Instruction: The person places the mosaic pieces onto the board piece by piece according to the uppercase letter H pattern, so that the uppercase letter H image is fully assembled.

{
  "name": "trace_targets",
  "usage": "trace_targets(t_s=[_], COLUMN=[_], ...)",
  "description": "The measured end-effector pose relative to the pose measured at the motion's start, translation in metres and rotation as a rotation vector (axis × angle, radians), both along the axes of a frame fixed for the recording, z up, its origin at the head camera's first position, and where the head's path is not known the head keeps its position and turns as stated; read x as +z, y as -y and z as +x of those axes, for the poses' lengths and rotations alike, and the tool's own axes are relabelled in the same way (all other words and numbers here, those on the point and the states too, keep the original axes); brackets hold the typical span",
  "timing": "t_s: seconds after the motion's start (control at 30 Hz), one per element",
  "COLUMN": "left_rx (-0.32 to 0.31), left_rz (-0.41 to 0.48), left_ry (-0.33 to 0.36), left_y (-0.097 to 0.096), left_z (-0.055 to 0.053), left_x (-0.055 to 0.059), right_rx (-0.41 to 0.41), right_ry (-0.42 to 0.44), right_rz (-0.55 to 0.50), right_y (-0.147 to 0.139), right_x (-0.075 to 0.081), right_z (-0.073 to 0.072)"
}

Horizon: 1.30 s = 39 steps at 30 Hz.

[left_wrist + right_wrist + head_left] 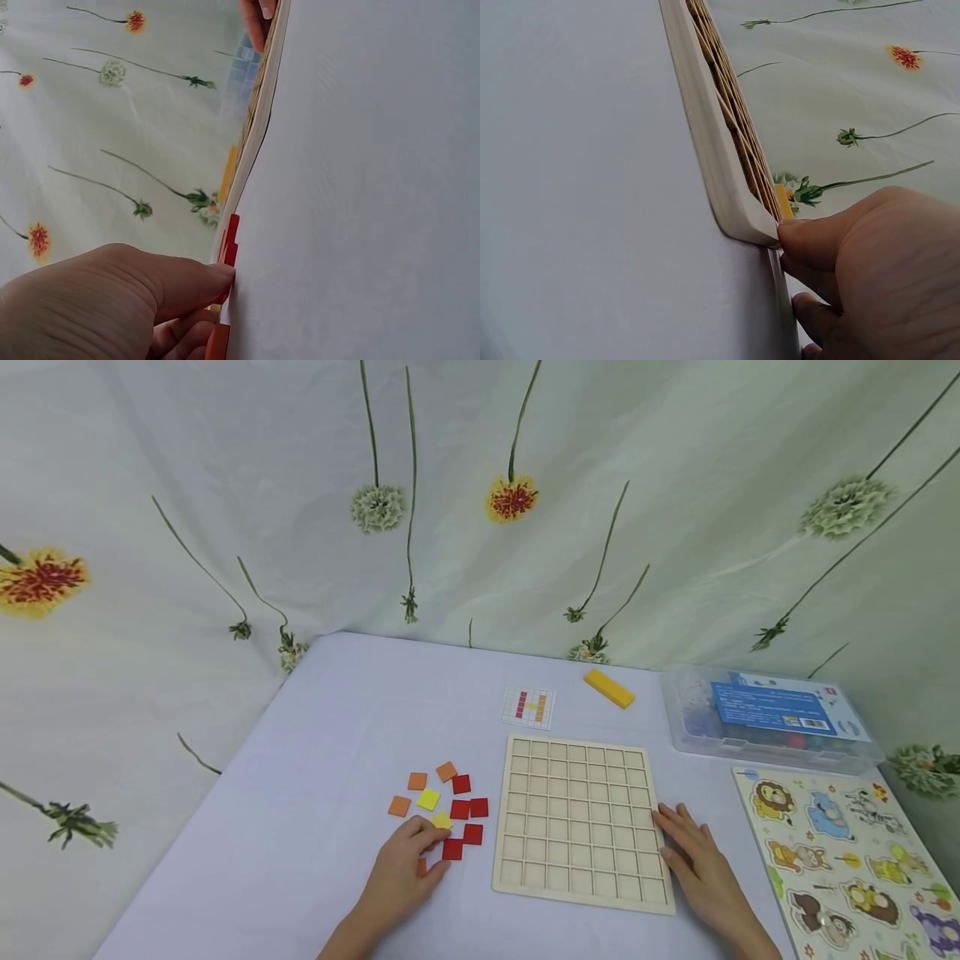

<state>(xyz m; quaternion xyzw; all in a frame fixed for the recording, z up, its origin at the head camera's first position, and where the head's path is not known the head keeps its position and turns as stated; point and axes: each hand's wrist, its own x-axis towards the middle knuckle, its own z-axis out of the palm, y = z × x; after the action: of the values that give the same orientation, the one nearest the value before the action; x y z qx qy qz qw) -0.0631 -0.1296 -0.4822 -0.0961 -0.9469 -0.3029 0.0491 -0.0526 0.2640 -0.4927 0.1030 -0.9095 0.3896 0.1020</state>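
My left hand (401, 866) is at the loose tiles left of the board. Its thumb and index finger are at opposite edges of a red square tile (452, 849), pinching it. The index fingertip also partly covers a yellow tile (441, 820). In the left wrist view the thumb (199, 281) overlaps red tiles, and an orange tile (217, 342) stands by the lower fingers. My right hand (697, 870) rests along the right edge of the wooden grid board (585, 903), fingers extended and touching it. The board's squares hold no tiles.
More red, orange (399, 806) and yellow (428, 799) tiles lie near the left hand. Behind the board are a pattern card (528, 707) and a yellow-orange block (609, 688). At right sit a clear plastic case (772, 718) and an animal puzzle board (847, 864).
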Motion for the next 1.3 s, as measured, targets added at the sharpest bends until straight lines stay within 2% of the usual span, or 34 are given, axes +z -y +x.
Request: trace_targets(t_s=[0.27,0.53,0.7,0.87,0.97,1.1,1.2,1.3], left_rx=[-0.033,-0.020,-0.004,-0.002,-0.031,-0.112,-0.183,-0.235], left_rz=[-0.036,-0.026,0.016,0.059,0.117,0.215,0.267,0.276], left_ry=[-0.014,0.012,-0.032,-0.089,-0.106,-0.117,-0.093,-0.054], left_y=[0.000,-0.002,-0.002,-0.002,-0.005,-0.014,-0.026,-0.042], left_z=[-0.001,0.000,0.001,-0.005,-0.012,-0.027,-0.041,-0.057], left_x=[0.002,0.004,0.008,0.015,0.024,0.040,0.051,0.060], right_rx=[-0.001,-0.003,0.003,0.008,0.012,0.010,0.005,0.003], right_ry=[0.015,0.010,0.006,-0.009,-0.020,-0.021,-0.018,-0.013], right_rz=[-0.002,-0.003,-0.009,-0.014,-0.019,-0.018,-0.014,-0.014], right_y=[-0.001,0.000,-0.001,-0.001,-0.001,0.000,0.000,0.001], right_x=[0.000,0.001,0.000,0.000,0.000,0.000,0.001,0.001], right_z=[-0.001,0.001,0.001,0.000,0.000,0.000,0.000,0.000])
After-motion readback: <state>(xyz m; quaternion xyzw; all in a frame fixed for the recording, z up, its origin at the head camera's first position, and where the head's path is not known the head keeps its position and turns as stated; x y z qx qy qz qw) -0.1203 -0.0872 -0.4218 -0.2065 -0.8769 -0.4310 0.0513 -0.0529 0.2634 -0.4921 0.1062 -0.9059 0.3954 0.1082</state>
